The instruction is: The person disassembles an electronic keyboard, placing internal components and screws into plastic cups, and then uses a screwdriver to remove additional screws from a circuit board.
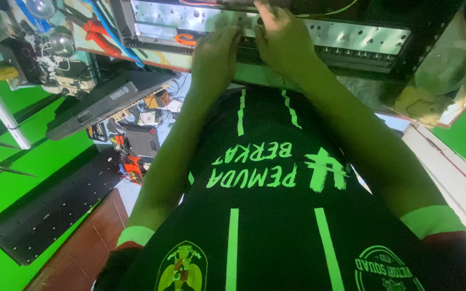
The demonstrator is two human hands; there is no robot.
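Both my hands reach forward to a silver metal chassis panel [351, 36] with many small holes, at the top of the head view. My left hand [215, 54] rests on its front edge, fingers curled over something I cannot make out. My right hand [282, 39] lies just beside it, fingers pressed down on the same spot of the panel. The fingertips of both hands are blurred and partly cut off by the frame's top edge. My black shirt with green stripes fills the lower middle.
A black keyboard instrument [109, 99] leans at the left. Below it lies a long black perforated metal strip [55, 213]. Red-handled pliers [101, 35], cables and small parts clutter the upper left. A green wall is at left and right.
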